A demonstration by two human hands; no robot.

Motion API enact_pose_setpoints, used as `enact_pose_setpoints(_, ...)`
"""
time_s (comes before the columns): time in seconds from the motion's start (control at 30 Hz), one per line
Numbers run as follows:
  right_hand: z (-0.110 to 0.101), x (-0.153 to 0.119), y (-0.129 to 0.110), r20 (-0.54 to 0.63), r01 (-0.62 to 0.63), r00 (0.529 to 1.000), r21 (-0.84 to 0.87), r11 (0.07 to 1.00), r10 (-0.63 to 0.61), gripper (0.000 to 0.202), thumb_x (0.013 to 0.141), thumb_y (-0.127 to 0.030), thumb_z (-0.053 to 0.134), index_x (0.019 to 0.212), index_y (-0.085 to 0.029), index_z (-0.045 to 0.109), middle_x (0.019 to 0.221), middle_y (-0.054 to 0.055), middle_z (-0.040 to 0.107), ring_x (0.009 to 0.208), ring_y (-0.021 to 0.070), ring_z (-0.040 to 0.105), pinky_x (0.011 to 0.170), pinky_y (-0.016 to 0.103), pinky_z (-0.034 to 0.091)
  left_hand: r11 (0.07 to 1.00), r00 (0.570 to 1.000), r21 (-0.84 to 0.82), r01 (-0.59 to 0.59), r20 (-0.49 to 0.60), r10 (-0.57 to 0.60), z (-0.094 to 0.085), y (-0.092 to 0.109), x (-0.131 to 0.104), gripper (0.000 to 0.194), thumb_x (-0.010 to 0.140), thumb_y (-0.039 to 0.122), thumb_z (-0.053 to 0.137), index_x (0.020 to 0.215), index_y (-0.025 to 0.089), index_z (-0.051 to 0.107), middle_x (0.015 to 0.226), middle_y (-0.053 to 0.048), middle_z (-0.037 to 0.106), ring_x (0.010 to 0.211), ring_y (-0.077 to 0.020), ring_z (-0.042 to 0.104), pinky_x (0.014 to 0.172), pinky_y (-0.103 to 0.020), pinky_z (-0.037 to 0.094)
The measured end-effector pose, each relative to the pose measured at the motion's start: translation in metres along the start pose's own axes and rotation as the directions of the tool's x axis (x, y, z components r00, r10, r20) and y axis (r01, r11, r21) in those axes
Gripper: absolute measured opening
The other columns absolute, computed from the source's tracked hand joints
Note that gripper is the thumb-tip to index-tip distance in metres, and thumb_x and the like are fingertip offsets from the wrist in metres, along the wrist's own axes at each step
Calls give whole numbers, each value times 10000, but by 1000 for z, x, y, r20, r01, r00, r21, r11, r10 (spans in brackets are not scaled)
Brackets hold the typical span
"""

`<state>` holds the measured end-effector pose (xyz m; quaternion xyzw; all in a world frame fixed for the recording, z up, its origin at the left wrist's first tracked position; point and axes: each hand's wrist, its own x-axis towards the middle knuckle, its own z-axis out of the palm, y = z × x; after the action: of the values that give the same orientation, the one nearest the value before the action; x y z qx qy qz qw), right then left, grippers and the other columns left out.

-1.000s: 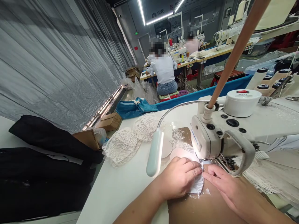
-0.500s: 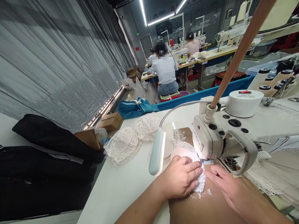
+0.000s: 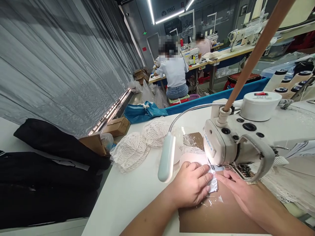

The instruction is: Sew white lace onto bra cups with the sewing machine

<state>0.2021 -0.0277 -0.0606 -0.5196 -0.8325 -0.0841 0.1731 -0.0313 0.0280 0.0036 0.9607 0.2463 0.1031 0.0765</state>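
Under the head of a white sewing machine [image 3: 219, 144] lies a small piece of white lace fabric [image 3: 213, 186], lit by the lamp. My left hand [image 3: 193, 183] rests flat on it, fingers stretched toward the needle area. From the other side my right hand [image 3: 242, 191] reaches in, its extended index finger touching the fabric's edge and the other fingers partly bent near the presser foot. A pale rounded cup piece [image 3: 193, 158] lies just beyond my left fingers. The needle itself is hidden behind the machine head. Beneath both hands is a brown board [image 3: 209, 219].
Stacks of white lace cups [image 3: 131, 152] lie on the white table [image 3: 123, 200]. A gooseneck lamp [image 3: 166, 159] hangs left of the machine. Thread cones [image 3: 277, 78] stand at the right. Beyond, a person in a white top [image 3: 174, 73] sits at another machine.
The white lace fabric has shifted away from me, toward the machine, and less of it shows on the near side. Both hands stay beside the needle area. The view has tilted slightly.
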Motion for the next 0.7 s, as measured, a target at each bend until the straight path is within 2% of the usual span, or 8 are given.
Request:
enact_pose_setpoints(0.13,-14,2,1,139,117,979,196,973,-146,574,820,-47,390,1318,-291,534,1032,69,637,696,163,605,587,269,457,999,999,-43,-28,-17,28,1,-3,-4,323,966,327,426,1226,183,551,1285,-77,577,1048,-224,513,867,-372,372)
enact_pose_setpoints(0.2,-22,6,-1,164,137,968,282,950,-188,499,797,-41,414,1207,-258,597,960,69,618,723,181,580,600,278,442,997,999,-65,-45,-19,44,1,-3,-5,323,958,317,441,1230,184,552,1275,-78,579,1053,-219,510,873,-366,374)
enact_pose_setpoints(0.27,-28,10,-4,174,111,969,339,934,-178,435,773,-41,433,1093,-251,639,872,55,589,718,191,547,599,284,416,995,998,-78,-60,-18,59,2,-4,-5,328,959,309,439,1240,182,552,1248,-84,589,1043,-219,510,871,-362,377)
enact_pose_setpoints(0.47,-35,13,-6,119,137,974,369,919,-193,432,749,-30,425,1036,-264,648,807,40,553,698,188,492,598,282,370,995,997,-71,-77,14,78,1,-3,-4,314,966,302,435,1222,186,574,1120,-75,616,950,-203,508,848,-351,381)
enact_pose_setpoints(0.7,-31,9,-3,150,156,964,344,926,-219,482,777,-6,374,1115,-255,610,824,47,532,725,194,507,647,297,386,996,996,-61,-72,41,75,-2,-1,-4,301,971,301,432,1200,193,595,1072,-62,609,902,-189,494,840,-342,381)
